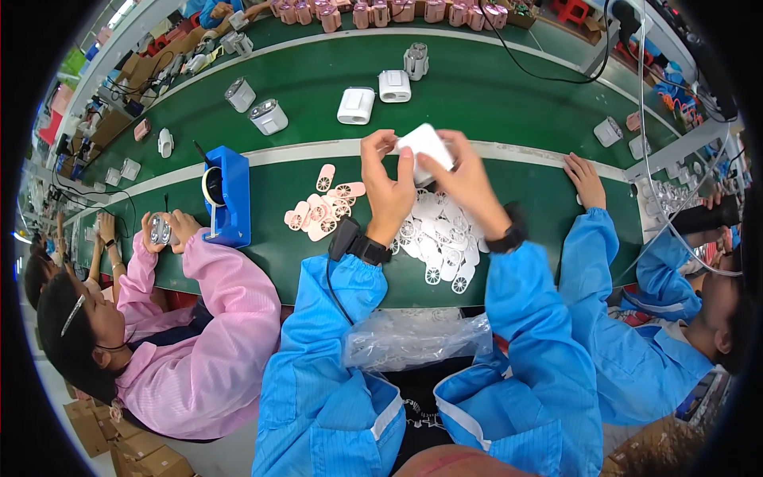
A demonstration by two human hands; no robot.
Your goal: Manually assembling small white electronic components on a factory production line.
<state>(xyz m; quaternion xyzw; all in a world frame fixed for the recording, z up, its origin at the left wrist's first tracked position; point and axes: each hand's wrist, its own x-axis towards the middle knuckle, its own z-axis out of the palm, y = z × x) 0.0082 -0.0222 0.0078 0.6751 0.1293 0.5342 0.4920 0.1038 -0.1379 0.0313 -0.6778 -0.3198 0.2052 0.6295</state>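
Note:
Above the near edge of the green conveyor I hold a white rounded plastic housing (427,151) between both hands. My left hand (385,184) grips its left side with thumb and fingers. My right hand (470,184), slightly blurred, closes on its right side with the thumb across the front. Just below lies a heap of white oblong cover plates (439,230), each with a round spoked grille at one end. A smaller heap of similar pink cover plates (322,211) is left of my left wrist. Whatever is behind the housing is hidden.
On the conveyor stand white housings (355,106) and grey-white ones (269,117). A blue tape dispenser (230,199) is at the left. A pink-sleeved co-worker's hands (171,228) hold a device; at the right, another co-worker's hand (585,181) rests on the bench. Pink devices line a far shelf.

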